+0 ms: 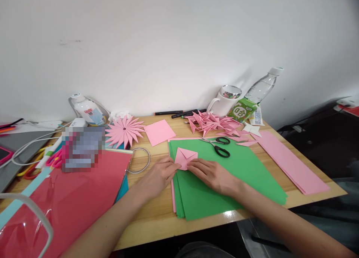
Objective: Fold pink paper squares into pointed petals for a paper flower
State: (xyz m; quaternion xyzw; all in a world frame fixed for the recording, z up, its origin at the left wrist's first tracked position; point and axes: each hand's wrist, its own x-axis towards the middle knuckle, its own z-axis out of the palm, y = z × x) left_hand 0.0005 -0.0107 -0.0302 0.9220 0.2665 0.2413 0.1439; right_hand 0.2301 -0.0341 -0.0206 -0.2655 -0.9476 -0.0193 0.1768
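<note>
A plain white wall (168,44) stands in front of me, directly behind the worktop's (151,209) back edge, with faint dark scuffs (70,42) high above the back left. It turns dimmer and greyer towards the right. My worktop is pale, striped wood with a sheen; a bright glare (228,214) sits at its front edge. Past the right edge I see a dark area (305,138), too dim to make out, and farther off a red surface (352,110).
</note>
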